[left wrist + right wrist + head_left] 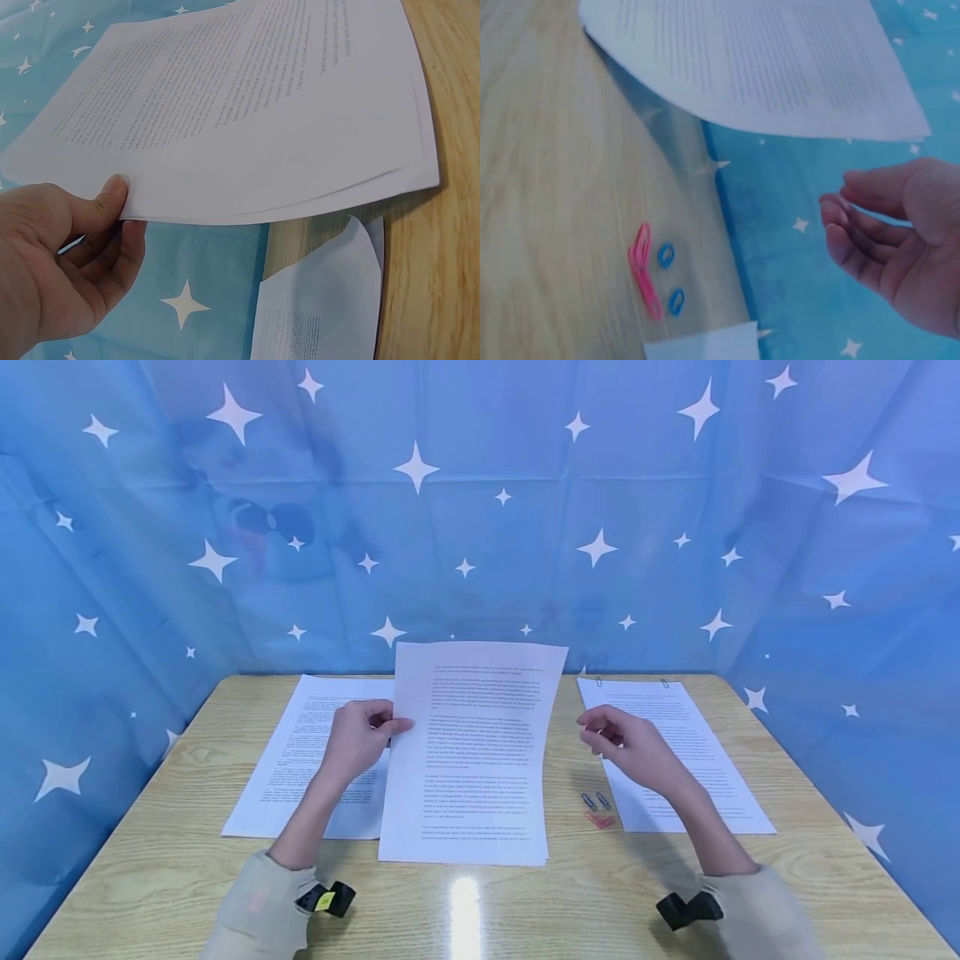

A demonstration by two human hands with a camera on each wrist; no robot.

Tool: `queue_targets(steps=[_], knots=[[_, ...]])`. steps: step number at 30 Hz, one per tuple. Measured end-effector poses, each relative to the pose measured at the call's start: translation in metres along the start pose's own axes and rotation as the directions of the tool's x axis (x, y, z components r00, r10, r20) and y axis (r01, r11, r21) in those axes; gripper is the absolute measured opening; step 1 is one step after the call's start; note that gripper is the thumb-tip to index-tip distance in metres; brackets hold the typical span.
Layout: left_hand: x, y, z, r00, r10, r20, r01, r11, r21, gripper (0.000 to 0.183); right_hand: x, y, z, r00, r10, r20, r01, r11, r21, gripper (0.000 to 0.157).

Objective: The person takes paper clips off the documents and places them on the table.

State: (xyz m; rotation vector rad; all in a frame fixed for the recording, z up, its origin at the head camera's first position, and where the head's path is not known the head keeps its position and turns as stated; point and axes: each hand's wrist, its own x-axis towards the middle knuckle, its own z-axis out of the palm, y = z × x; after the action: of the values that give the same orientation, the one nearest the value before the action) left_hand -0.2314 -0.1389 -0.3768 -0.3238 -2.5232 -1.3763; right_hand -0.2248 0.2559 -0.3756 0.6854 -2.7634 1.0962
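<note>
Printed sheets (472, 760), more than one by their edges, stand tilted up over the middle of the table. My left hand (363, 735) pinches their left edge between thumb and fingers; the left wrist view shows the thumb on top of the sheets (247, 150). To the right of the sheets, my right hand (630, 747) is raised with loosely bent fingers and holds nothing. In the right wrist view a gap separates that hand (892, 240) from the paper's edge. Below it on the table lie two blue paper clips (596, 802) and several pink paper clips (600, 820).
Another printed stack (300, 760) lies at the left, partly behind my left hand. At the right is a printed stack (675, 760) with two green paper clips (632, 682) on its top edge. A blue star-patterned curtain (480, 527) hangs behind the wooden table (375, 910).
</note>
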Motion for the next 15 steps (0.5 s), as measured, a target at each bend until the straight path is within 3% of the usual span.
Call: queue_targets(steps=[15], knots=[[0.000,0.001,0.000,1.000,-0.020,-0.017,0.020,1.000,-0.021,0.013,0.024,-0.016,0.025,1.000,-0.023,0.005,0.022,0.991,0.134,0.027]])
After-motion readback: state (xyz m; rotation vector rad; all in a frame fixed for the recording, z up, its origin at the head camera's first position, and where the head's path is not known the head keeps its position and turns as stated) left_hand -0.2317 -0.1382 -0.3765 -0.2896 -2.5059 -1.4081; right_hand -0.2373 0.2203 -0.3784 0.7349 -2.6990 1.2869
